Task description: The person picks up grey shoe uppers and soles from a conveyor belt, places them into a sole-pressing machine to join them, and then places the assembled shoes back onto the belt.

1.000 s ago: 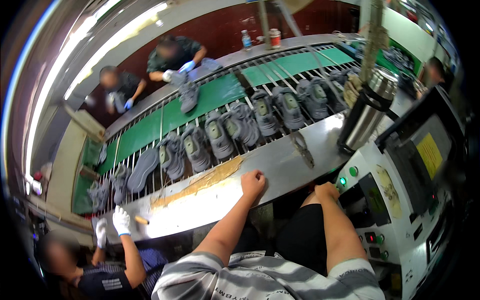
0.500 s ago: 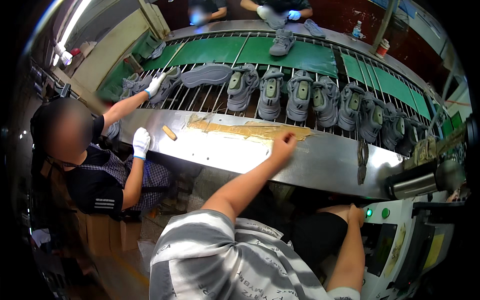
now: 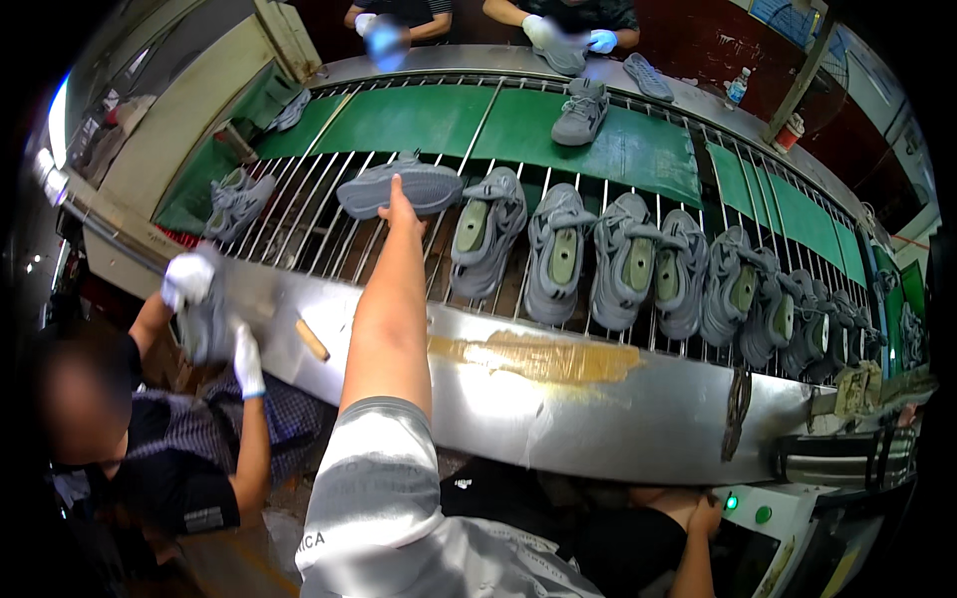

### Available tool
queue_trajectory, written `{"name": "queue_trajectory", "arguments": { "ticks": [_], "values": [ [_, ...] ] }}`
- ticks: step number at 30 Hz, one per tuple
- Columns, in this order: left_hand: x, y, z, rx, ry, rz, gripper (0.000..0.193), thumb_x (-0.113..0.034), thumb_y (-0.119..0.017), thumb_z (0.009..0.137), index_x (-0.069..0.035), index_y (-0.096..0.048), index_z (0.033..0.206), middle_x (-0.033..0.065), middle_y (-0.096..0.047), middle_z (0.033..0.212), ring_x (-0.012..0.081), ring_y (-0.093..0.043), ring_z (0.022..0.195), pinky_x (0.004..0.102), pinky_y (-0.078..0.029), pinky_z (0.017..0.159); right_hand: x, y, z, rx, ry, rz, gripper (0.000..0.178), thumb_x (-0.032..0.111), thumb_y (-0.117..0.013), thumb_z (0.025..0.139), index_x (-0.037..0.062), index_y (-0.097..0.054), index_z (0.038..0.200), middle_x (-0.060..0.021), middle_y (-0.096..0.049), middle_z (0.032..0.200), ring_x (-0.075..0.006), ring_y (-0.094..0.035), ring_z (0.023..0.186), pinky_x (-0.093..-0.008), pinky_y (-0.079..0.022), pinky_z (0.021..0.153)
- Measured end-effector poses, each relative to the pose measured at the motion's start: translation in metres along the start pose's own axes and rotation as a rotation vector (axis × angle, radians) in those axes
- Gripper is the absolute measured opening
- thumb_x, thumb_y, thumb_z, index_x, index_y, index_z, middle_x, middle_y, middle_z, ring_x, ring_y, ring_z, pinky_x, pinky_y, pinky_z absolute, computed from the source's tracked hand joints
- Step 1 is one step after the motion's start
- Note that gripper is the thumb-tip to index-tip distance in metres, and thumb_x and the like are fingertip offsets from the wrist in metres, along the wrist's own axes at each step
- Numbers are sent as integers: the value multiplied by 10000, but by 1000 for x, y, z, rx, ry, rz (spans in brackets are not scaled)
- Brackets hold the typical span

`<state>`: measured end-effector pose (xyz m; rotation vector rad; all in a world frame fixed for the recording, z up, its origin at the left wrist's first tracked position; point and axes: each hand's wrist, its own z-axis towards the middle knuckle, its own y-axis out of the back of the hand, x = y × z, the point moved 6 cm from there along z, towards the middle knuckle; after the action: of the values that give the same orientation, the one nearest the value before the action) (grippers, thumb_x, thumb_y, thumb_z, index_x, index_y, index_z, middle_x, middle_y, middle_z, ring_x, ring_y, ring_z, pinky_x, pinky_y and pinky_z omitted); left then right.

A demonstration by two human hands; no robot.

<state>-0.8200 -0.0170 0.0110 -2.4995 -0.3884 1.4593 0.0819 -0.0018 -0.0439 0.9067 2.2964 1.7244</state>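
Note:
My left arm is stretched forward over the steel ledge to the roller conveyor. At its end my left hand (image 3: 400,209) grips a grey sneaker (image 3: 424,191) that is tipped on its side, sole toward me, thumb on the sole. The fingers behind the shoe are hidden. To its right several grey sneakers (image 3: 556,261) stand in a row on the rollers, green insoles showing. Low at the right, my right hand (image 3: 706,514) rests by my knee beside a pale machine (image 3: 758,533); how its fingers are held is unclear.
The steel ledge (image 3: 498,419) bears brown tape (image 3: 538,359) and a small tan block (image 3: 312,340). At left, a gloved co-worker holds another grey shoe (image 3: 202,324). Green sheets (image 3: 419,118) lie across the conveyor, and gloved people work behind it. A dark metal cylinder (image 3: 842,458) sits at right.
My left hand has moved from the taped ledge forward and left onto the lying sneaker, which is tilted more upright. The co-worker has lifted a shoe off the conveyor. The view has shifted.

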Motion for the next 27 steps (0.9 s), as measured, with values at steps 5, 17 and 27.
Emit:
{"name": "queue_trajectory", "arguments": {
  "ticks": [5,17,27],
  "values": [
    [5,-19,53,-333,48,246,1338,-446,-812,587,-92,116,1484,263,-213,1483,371,-420,1259,457,-383,1038,6,-8,13,-28,-41,6,402,319,-575,854,75,-632,1169,-158,-621,1190,-373,-556,1092,-439,-426,920],
    [-43,133,-121,655,198,-85,720,-537,-452,799,-39,-454,1320,175,-488,1337,374,-456,1233,576,-367,995,11,-13,-8,-353,391,184,288,187,-604,835,60,-631,1092,-143,-641,1019,-358,-577,1010,-407,-446,913],
    [42,232,-498,1335,1065,-373,970,-694,-479,725,-50,-319,1432,246,-396,1386,451,-496,1166,575,-483,890,147,-17,-230,1131,288,1587,433,295,-483,963,71,-431,1329,-150,-605,1128,-254,-621,974,-361,-492,859]
  ]
}}
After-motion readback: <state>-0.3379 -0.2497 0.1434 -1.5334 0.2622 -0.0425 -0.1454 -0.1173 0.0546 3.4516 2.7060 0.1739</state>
